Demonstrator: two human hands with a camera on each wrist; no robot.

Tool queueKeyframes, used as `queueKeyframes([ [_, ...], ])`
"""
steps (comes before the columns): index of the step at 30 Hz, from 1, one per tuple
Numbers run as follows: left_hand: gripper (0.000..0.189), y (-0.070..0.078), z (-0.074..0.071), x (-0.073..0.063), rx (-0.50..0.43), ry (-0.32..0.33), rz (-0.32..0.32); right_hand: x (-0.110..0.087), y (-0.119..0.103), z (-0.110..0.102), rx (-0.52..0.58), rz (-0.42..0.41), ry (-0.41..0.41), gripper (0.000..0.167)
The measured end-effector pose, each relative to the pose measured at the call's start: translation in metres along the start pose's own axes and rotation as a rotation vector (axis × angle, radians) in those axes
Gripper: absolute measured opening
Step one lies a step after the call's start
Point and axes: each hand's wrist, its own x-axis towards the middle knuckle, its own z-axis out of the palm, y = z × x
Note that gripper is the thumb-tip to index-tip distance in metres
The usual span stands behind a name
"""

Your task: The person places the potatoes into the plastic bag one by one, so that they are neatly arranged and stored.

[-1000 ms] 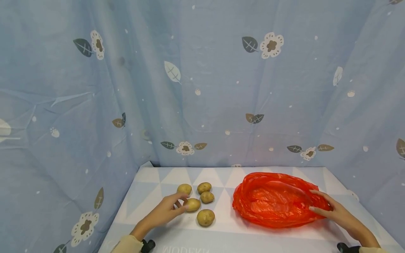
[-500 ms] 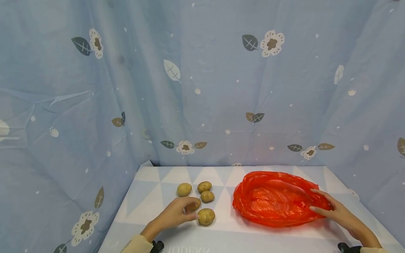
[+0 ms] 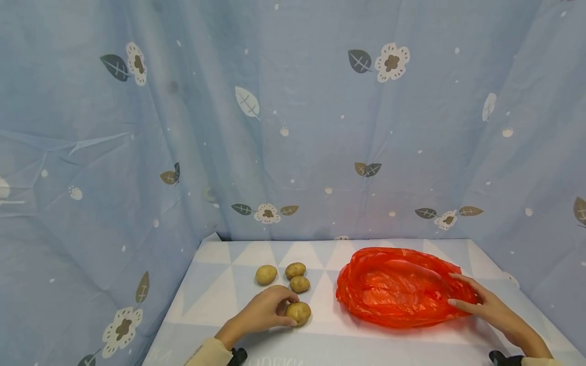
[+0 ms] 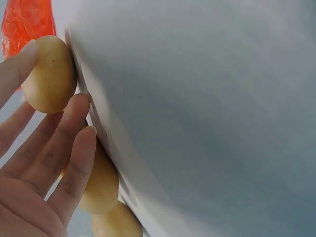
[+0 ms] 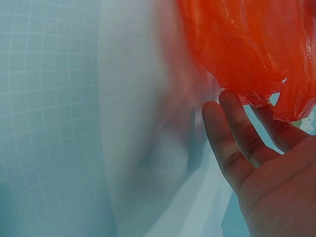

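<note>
My left hand (image 3: 265, 312) holds a yellow-brown potato (image 3: 298, 313) at its right end, thumb on the near side and fingers on the far side. In the left wrist view the thumb tip lies on this potato (image 4: 51, 74). Another potato (image 4: 102, 185) shows behind the fingers there; in the head view my hand hides it. On the right lies a crumpled red plastic bag (image 3: 398, 290), its mouth spread wide. My right hand (image 3: 494, 310) rests at the bag's right edge, thumb and forefinger spread over the rim. In the right wrist view, the other fingers (image 5: 232, 143) extend just below the bag (image 5: 247, 44).
Farther back on the left lie more potatoes: one alone (image 3: 266, 275) and two close together, one (image 3: 295, 270) behind the other (image 3: 299, 284). All stand on a table with a white and pale-blue triangle cover (image 3: 210, 290). A blue patterned curtain (image 3: 311, 127) hangs behind and left.
My left hand has moved right and slightly nearer, from the middle potato to the nearest one, and has closed around it. My right hand and the red bag have stayed in place.
</note>
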Motion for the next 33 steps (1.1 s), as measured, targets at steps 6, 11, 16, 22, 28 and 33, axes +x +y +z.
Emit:
queueKeyframes([
  [6,0.048,0.002,0.003,0.008,0.02,-0.014,0.024,-0.001,0.0,0.001,-0.002,-0.021,0.004,0.099],
  [11,0.051,0.001,0.005,0.011,0.051,-0.028,0.02,0.0,0.0,0.003,0.02,-0.033,-0.005,0.095],
  [16,0.054,0.001,0.006,0.013,0.024,-0.046,-0.009,0.001,0.0,0.003,0.014,-0.026,-0.009,0.096],
  [22,0.054,-0.002,0.009,0.014,-0.039,-0.049,-0.006,0.0,0.001,0.001,0.021,-0.021,-0.013,0.098],
  [28,0.05,-0.003,0.013,0.013,-0.064,-0.063,0.0,-0.001,0.002,0.001,0.02,-0.031,-0.016,0.096],
  [33,0.048,0.0,0.013,0.014,-0.016,-0.041,0.024,-0.003,0.003,0.001,0.016,-0.038,-0.012,0.095],
])
